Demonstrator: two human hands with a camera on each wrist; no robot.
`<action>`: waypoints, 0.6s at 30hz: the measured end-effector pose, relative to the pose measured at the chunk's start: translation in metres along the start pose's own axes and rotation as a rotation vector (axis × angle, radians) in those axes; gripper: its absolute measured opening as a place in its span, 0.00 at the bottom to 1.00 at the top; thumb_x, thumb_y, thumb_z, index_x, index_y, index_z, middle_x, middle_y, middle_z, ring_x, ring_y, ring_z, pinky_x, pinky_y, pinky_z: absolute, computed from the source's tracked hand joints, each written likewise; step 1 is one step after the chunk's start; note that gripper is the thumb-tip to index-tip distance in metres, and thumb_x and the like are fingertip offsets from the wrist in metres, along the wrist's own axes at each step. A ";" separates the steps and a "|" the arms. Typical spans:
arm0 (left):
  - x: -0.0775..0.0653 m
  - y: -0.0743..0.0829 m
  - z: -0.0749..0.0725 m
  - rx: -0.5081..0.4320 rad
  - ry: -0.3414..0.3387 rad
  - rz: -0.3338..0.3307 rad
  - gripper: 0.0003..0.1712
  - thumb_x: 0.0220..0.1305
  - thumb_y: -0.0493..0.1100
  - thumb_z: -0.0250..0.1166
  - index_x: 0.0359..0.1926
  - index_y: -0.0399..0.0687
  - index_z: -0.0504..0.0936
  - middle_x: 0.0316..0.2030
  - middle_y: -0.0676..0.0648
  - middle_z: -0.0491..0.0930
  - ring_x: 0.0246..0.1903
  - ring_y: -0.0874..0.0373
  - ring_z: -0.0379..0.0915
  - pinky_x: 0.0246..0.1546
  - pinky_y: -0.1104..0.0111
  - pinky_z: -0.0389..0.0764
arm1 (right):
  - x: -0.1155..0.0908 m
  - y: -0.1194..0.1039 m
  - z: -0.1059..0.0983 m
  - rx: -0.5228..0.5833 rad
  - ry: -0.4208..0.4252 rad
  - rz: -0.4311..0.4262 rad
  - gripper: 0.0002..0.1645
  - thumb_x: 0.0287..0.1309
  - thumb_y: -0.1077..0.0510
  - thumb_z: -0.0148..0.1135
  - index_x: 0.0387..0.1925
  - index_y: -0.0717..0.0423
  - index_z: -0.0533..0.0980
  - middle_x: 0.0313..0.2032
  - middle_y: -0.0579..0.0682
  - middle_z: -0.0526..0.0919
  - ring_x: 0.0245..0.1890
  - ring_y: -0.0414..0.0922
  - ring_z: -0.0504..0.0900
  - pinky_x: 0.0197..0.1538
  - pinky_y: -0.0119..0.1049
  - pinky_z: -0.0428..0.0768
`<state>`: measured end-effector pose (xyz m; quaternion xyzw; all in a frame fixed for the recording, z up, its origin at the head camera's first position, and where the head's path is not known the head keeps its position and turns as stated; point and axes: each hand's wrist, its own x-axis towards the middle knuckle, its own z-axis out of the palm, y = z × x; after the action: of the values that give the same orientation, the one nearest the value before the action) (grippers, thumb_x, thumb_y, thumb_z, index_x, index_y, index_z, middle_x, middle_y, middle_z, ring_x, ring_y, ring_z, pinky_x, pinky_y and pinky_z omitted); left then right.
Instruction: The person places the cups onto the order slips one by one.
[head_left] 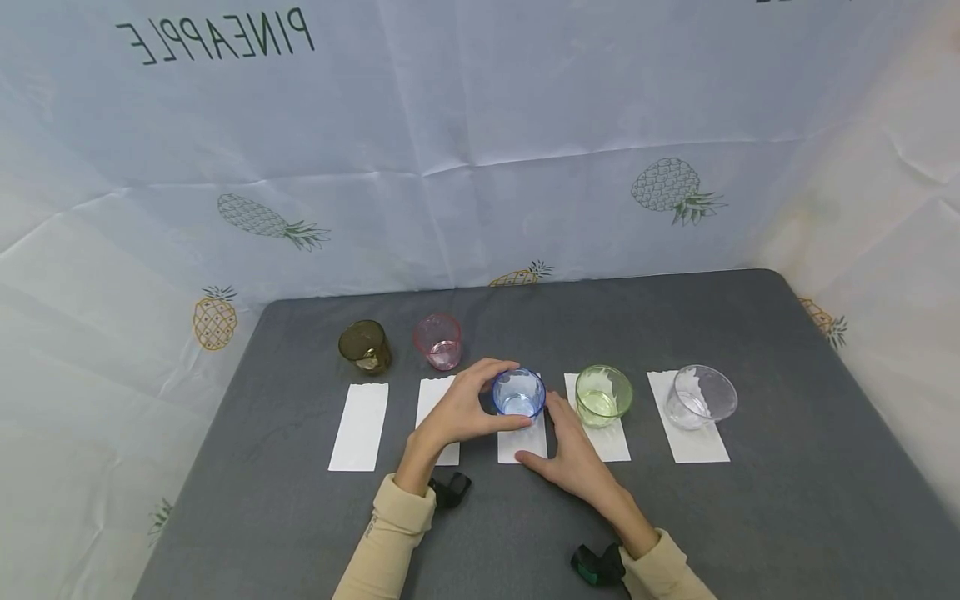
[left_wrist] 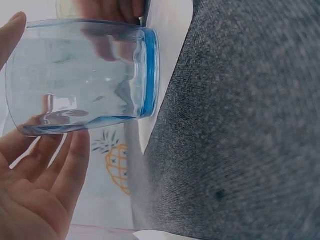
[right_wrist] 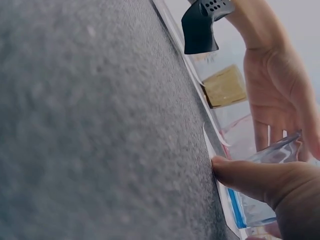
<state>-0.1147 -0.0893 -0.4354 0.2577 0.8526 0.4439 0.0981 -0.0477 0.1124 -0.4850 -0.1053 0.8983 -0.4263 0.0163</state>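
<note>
A clear blue-tinted glass [head_left: 519, 393] stands upright at the far part of a white paper strip [head_left: 522, 446] in the middle of the row. My left hand [head_left: 463, 410] holds it near the rim, thumb on the near side and fingers on the far side. In the left wrist view the glass's thick blue base [left_wrist: 150, 72] rests against the paper. To the right of the glass is my right hand [head_left: 576, 460], its fingers extended beside the glass and its thumb [right_wrist: 240, 172] low by the strip. Whether the right fingers touch the glass is hard to tell.
On strips to the right stand a green glass [head_left: 603, 397] and a clear glass [head_left: 701, 397]. A brown glass [head_left: 365, 346] and a pink glass [head_left: 438, 341] stand behind two more strips, one being the leftmost paper strip [head_left: 359, 429]. A pineapple-print curtain [head_left: 465, 208] borders the grey table [head_left: 285, 400].
</note>
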 end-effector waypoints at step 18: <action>-0.005 -0.002 -0.005 0.008 0.010 0.104 0.49 0.53 0.50 0.80 0.73 0.43 0.68 0.68 0.40 0.72 0.68 0.46 0.71 0.69 0.55 0.75 | -0.008 -0.024 -0.008 0.174 0.204 -0.189 0.61 0.46 0.55 0.83 0.77 0.58 0.59 0.75 0.59 0.64 0.75 0.55 0.66 0.73 0.47 0.70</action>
<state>-0.1133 -0.0966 -0.4341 0.2999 0.8402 0.4464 0.0696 -0.0367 0.1058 -0.4619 -0.1436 0.8411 -0.5105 -0.1062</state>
